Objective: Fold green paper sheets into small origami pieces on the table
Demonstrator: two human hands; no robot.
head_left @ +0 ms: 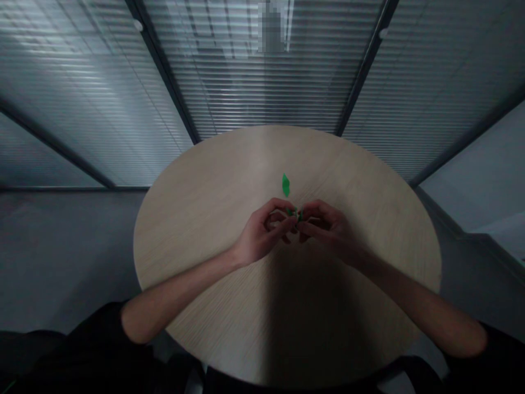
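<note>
My left hand (pixel 266 230) and my right hand (pixel 324 224) meet above the middle of the table, fingertips close together. Both are closed in a pinch on a small green piece (pixel 301 215), mostly covered by the fingers. Whether it is one piece or two, and its exact kind, I cannot make out. Just beyond the fingertips lies a bright green leaf-shaped scrap (pixel 286 185), narrow and pointed at its far end, apart from both hands.
A round light-wood table (pixel 197 197) sits under my hands, with a dark shadow across its near part. Behind it stand glass panels with blinds (pixel 266 93) and dark frames. Grey floor (pixel 61 241) shows on the left.
</note>
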